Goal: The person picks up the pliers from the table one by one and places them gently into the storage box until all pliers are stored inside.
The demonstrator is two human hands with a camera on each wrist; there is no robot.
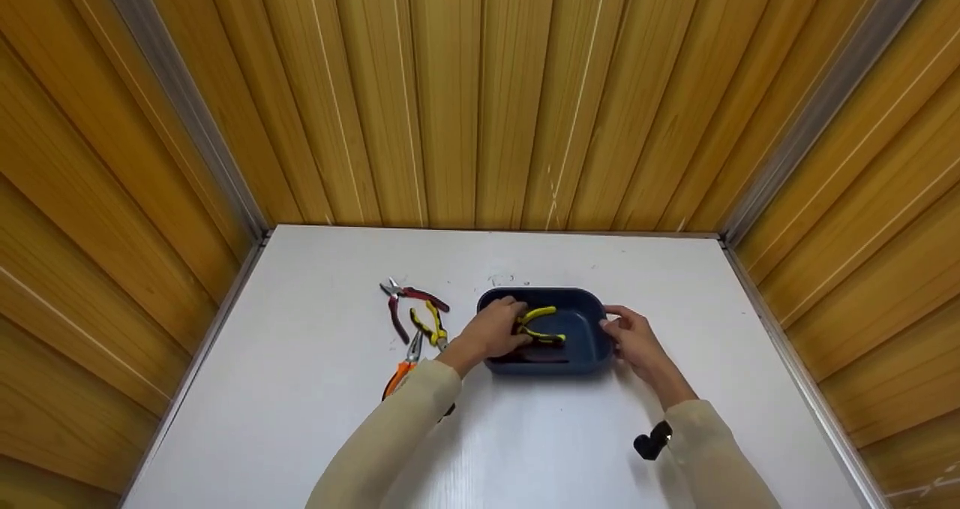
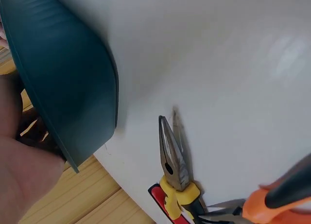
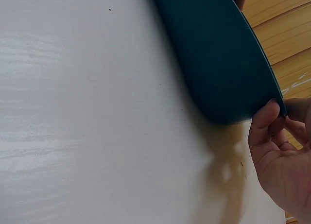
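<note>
A dark blue plastic bin (image 1: 589,347) stands on the white table. My left hand (image 1: 491,329) reaches over its left side and grips yellow-and-black pliers (image 1: 541,312) by the head end, the spread handles pointing right inside the bin. The pliers' jaws are hidden by the fingers. At the right end, my right hand (image 1: 634,344) pinches the bin's rim between thumb and fingers, as the right wrist view shows with the hand (image 3: 279,156) at the corner. In the left wrist view, the bin's outer wall (image 2: 73,83) hides most of the left fingers.
Left of the bin lie red-handled pliers (image 1: 395,317), yellow-and-black needle-nose pliers (image 1: 435,335) and orange-handled pliers (image 1: 401,374), the last partly under the left sleeve. Wood-patterned panels (image 1: 480,103) wall the table (image 1: 300,419) at the back and sides.
</note>
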